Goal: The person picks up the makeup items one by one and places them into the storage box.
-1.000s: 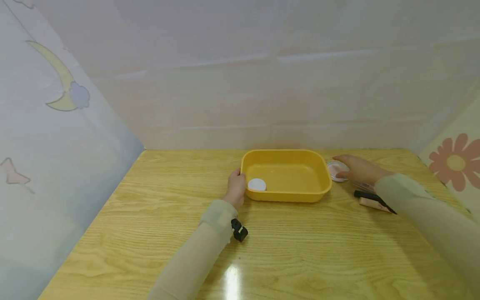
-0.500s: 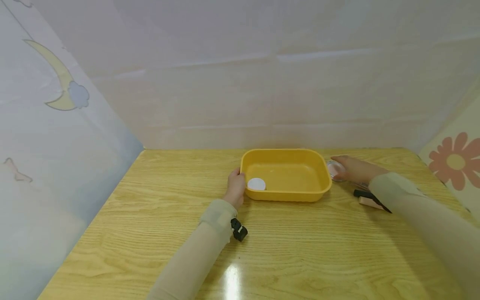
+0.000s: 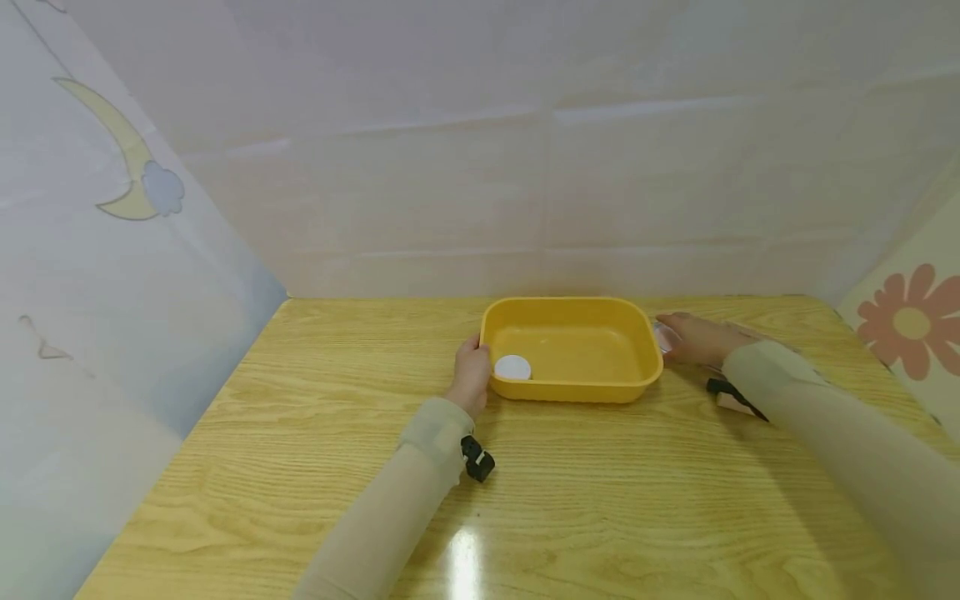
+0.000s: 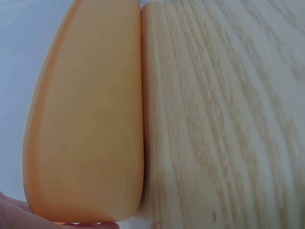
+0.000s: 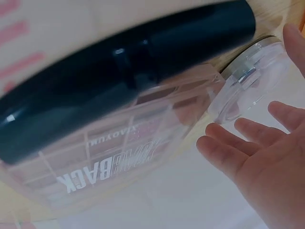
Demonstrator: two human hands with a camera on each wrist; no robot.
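My left hand (image 3: 471,375) grips the left end of a yellow plastic basin (image 3: 585,390), thumb at its rim. In the left wrist view, fingertips (image 4: 90,225) curl along the basin's wall (image 4: 90,119). A round white disc (image 3: 513,367) lies inside at the front left corner. My right hand (image 3: 701,338) is just beyond the basin's right end, over a round clear compact (image 3: 666,337). In the right wrist view, thumb and spread fingers lie either side of the compact (image 5: 252,78), fingertips slightly apart from it.
A clear-lidded makeup palette (image 5: 119,148) with white lettering and a glossy black tube (image 5: 128,71) lie near the right wrist. A peach-coloured stick-like item (image 3: 733,403) is partly under the right sleeve. Printed walls (image 3: 420,200) border the wooden table (image 3: 300,400).
My right hand has moved slightly left and lower over the clear compact, covering more of it. The right sleeve hides more of the peach item. The left hand and basin stay put.
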